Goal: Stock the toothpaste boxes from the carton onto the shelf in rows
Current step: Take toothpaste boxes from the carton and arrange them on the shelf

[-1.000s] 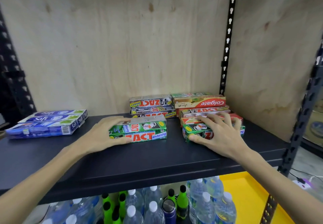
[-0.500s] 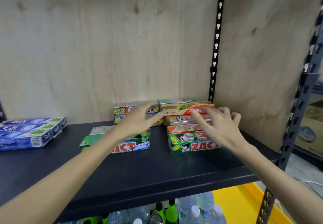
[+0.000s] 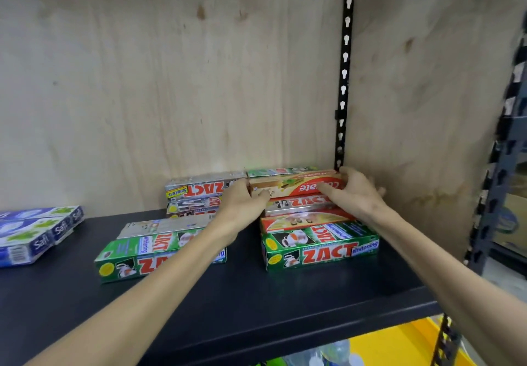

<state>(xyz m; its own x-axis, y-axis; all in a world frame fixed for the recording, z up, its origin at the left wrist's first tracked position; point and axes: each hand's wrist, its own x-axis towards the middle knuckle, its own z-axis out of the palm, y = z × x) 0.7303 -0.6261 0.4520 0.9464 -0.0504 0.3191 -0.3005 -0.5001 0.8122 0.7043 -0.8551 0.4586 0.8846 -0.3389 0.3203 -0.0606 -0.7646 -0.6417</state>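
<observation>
A red-and-tan Colgate toothpaste carton [image 3: 296, 184], topping the rear stack on the black shelf [image 3: 256, 303], is clasped endwise by left hand [image 3: 242, 203] and right hand [image 3: 356, 191]; light, crushable card is best held at its ends.

Two bare forearms are extended forward from the lower corners of the view, converging toward the Colgate box [image 3: 296, 184], which is taken as the landmark. The left hand [image 3: 244, 203] is placed at the box's left end, fingers curled against it. The right hand [image 3: 355, 194] is wrapped around the box's right end, thumb in front; its far fingers are blurred, so the grip is only probably closed.
</observation>
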